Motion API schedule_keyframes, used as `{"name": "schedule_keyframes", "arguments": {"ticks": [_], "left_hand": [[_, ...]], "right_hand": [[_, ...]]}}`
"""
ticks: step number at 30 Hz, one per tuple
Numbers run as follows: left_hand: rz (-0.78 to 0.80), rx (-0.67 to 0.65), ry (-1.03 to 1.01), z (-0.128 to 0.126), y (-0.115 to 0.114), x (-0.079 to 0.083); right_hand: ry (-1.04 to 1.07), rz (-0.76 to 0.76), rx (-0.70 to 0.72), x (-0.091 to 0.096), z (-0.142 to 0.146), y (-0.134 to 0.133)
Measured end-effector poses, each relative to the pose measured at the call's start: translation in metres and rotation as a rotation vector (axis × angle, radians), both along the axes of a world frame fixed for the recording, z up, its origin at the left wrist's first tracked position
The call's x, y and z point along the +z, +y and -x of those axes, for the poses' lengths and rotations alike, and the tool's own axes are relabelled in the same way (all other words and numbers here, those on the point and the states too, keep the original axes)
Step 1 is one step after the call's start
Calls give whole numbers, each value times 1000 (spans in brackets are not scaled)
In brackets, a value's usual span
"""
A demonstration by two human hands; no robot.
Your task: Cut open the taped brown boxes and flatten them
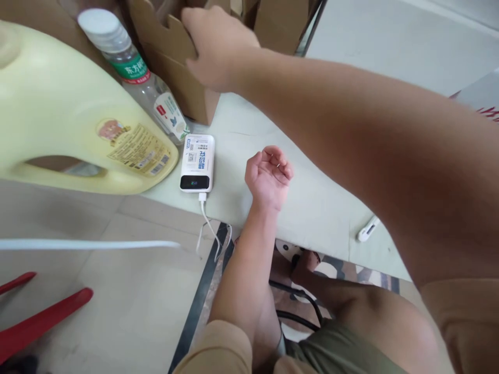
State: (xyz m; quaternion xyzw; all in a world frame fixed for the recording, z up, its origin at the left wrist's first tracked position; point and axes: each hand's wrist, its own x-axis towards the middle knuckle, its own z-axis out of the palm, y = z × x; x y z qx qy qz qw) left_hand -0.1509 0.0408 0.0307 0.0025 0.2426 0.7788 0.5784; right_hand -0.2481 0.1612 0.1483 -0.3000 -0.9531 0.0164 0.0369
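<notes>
My right hand (218,47) reaches across to a brown cardboard box (183,83) at the upper left. Its thumb and fingers straddle the notched cardboard edge; some fingertips are hidden. My left hand (271,174) is palm up over the table (312,192), fingers loosely curled and apart, holding nothing. To its left, a white power bank (198,156) with a black display lies at the table edge, a white cable (202,205) plugged into it. Between the box and a large pale-yellow jug (70,104) is a clear plastic bottle (144,83) with a white cap.
More cardboard (280,23) stands at the top. A small white device (367,228) lies near the table's front edge, partly covered by my right arm. Red bars (50,322) and a pale rod (89,244) are at lower left. My legs are below the table edge.
</notes>
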Motion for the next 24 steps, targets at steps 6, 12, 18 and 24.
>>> {"name": "schedule_keyframes", "arguments": {"ticks": [6,12,18,24], "left_hand": [[0,170,346,-7,-4,-6],[260,710,661,-11,-5,-13],[90,683,780,-19,-6,-5],[-157,376,719,-37,0,1]], "right_hand": [[54,-151,-215,-4,-81,18],[366,-131,-93,-3,-231,-25],[866,-221,-322,-46,-354,-96],[1074,76,-643,-87,-375,-129]]}}
